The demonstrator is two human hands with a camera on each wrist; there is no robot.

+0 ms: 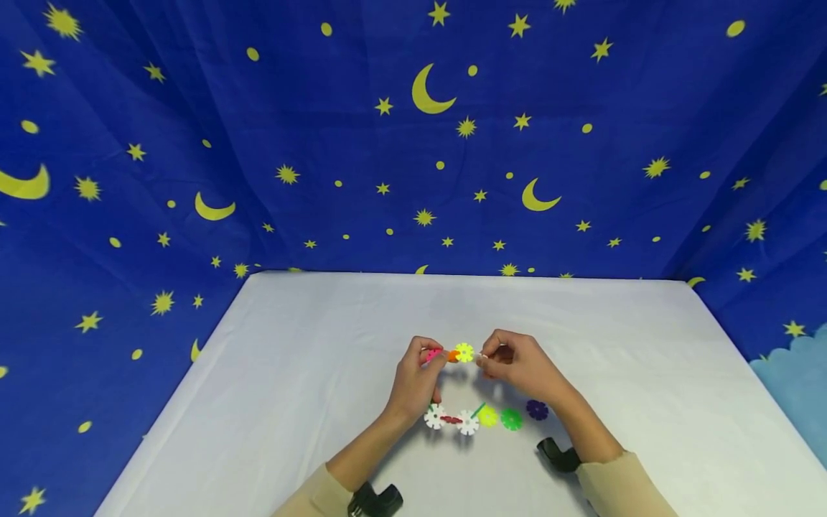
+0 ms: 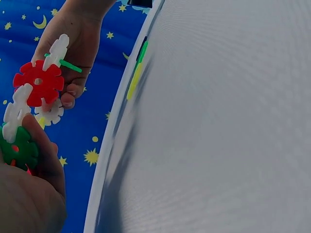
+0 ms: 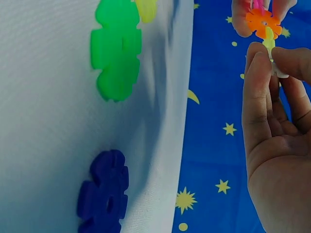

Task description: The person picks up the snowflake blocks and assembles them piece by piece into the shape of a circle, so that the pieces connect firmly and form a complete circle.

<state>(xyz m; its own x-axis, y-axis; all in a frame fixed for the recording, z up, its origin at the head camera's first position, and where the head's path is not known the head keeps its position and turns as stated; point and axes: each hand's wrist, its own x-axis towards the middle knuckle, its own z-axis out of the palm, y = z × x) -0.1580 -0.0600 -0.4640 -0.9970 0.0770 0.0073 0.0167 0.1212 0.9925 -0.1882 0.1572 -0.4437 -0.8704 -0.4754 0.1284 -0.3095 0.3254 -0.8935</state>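
Observation:
My left hand (image 1: pixel 412 380) grips a chain of interlocking snowflake discs above the white table. A pink disc (image 1: pixel 433 355) sits at its fingers, joined to an orange disc (image 3: pixel 264 23) and then a yellow disc (image 1: pixel 464 352). My right hand (image 1: pixel 517 362) pinches a white disc (image 3: pixel 279 72) between thumb and fingertips, right at the yellow one's edge. From the left hand the chain's other end hangs nearer me: a green disc (image 2: pixel 22 150), a white disc (image 1: pixel 435 416), a red disc (image 2: pixel 39 82), another white disc (image 1: pixel 468 422) and a green disc (image 1: pixel 478 410) seen edge-on.
On the white table (image 1: pixel 323 345) lie a loose yellow disc (image 1: pixel 488 416), a green disc (image 1: pixel 512 419) and a dark blue disc (image 1: pixel 537 410), below the right hand. Black wrist devices (image 1: pixel 558 456) sit by both forearms. Blue star-patterned cloth (image 1: pixel 362 143) surrounds the table's back and sides.

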